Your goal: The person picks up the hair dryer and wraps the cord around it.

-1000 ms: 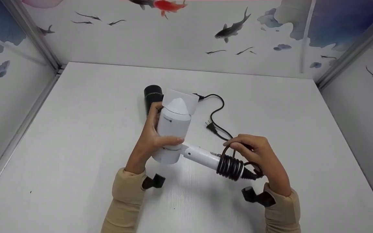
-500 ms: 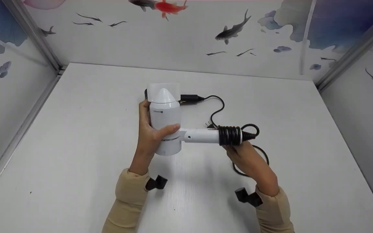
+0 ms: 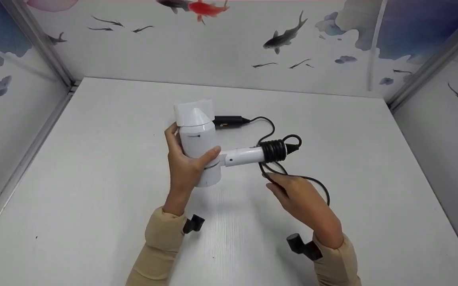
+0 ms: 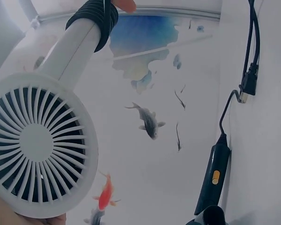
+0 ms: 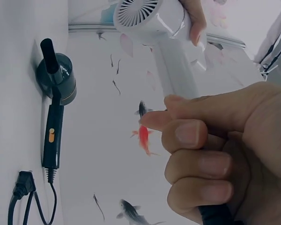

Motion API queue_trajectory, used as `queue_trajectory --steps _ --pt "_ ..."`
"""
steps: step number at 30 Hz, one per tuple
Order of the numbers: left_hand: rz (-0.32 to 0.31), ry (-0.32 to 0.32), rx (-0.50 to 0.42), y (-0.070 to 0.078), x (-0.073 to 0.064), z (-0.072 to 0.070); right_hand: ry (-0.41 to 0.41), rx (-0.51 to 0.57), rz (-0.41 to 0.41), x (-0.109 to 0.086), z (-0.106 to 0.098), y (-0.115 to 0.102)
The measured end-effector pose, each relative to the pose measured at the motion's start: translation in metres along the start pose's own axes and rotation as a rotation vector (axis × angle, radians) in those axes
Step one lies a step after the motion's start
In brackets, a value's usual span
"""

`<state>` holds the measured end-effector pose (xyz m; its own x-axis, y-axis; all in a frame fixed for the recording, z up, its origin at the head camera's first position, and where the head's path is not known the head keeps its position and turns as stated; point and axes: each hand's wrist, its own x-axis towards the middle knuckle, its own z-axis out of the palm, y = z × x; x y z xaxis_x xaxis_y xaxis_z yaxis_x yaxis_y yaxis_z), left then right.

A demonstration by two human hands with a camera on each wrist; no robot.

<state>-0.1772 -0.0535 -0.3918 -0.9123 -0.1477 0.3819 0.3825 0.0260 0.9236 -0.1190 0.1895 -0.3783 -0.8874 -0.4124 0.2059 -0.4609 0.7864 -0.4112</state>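
My left hand grips the body of a white hair dryer, thumb across its side. The dryer is held up with its wide nozzle pointing away and its handle out to the right. Several turns of black power cord wrap the handle's end. Below the handle, my right hand pinches the loose run of this cord, which loops out past the wrist. The left wrist view shows the dryer's round slatted grille up close. Curled fingers fill much of the right wrist view.
Behind the white dryer lies a black hair dryer on the white table, partly hidden. Its cord runs right. A two-pin plug lies near it. Printed wall panels enclose the table's back and sides.
The white hair dryer has shifted left, and its handle has swung from pointing down-right to slightly up-right. My right hand has passed from above the handle to below it, carrying the cord.
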Motion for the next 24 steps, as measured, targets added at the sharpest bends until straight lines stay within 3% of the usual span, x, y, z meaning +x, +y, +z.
queue_trajectory --steps 8,17,21,24 --pt "0.032 -0.035 0.171 -0.003 -0.002 0.002 0.058 -0.089 0.016 -0.004 -0.004 -0.004" --pt "-0.05 -0.206 0.331 0.0 -0.001 0.001 0.242 -0.125 -0.2 -0.005 -0.009 0.008" --pt "-0.073 -0.268 0.35 0.004 -0.001 -0.001 0.308 -0.113 -0.25 -0.005 -0.011 0.012" --pt "-0.091 -0.296 0.342 0.006 -0.001 -0.003 0.314 -0.083 -0.259 -0.004 -0.011 0.013"
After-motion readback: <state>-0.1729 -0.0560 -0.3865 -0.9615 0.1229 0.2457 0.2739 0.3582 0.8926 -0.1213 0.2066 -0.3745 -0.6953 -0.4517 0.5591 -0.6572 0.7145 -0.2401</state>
